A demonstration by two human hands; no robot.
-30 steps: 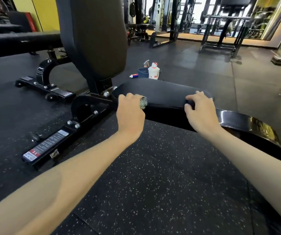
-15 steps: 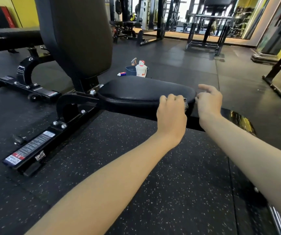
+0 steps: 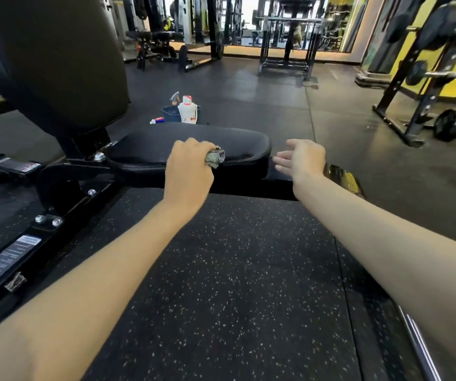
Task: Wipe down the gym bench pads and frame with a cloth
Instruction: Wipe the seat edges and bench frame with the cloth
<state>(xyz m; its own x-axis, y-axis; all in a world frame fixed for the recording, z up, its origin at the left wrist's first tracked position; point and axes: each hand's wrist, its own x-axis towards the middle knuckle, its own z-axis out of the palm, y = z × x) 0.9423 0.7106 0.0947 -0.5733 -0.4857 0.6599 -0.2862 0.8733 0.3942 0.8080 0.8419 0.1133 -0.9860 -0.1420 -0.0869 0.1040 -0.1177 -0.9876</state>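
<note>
Cloth (image 3: 215,158), grey and crumpled into a small wad, sits bunched in the left hand (image 3: 188,166), whose fingers are curled tightly round it. Only a tuft of it shows, poking out at the right side of the fist. Fist and cloth press against the near edge of the black seat pad (image 3: 194,133), a little right of that pad's middle.

The right hand (image 3: 301,159) holds nothing. Its fingers are straight and loosely spread, pointing left toward the rounded right end of the seat pad. It hangs just beside that end, and whether it touches anything cannot be told. The cloth lies between the two hands, against the left one and clearly apart from the right.

To the far left the tall back pad (image 3: 56,64) rises steeply. Below it the black steel frame (image 3: 64,185) runs down to the near left, bolted and carrying a printed label (image 3: 4,265). Both forearms reach in from the near edge over the speckled rubber floor (image 3: 235,270).

Beyond the seat pad, on the floor, a dark blue bucket (image 3: 169,113) stands with a white bottle (image 3: 188,112) just in front of it and a small tube (image 3: 156,121) lying at its left. A weight rack (image 3: 419,78) stands at the far right.
</note>
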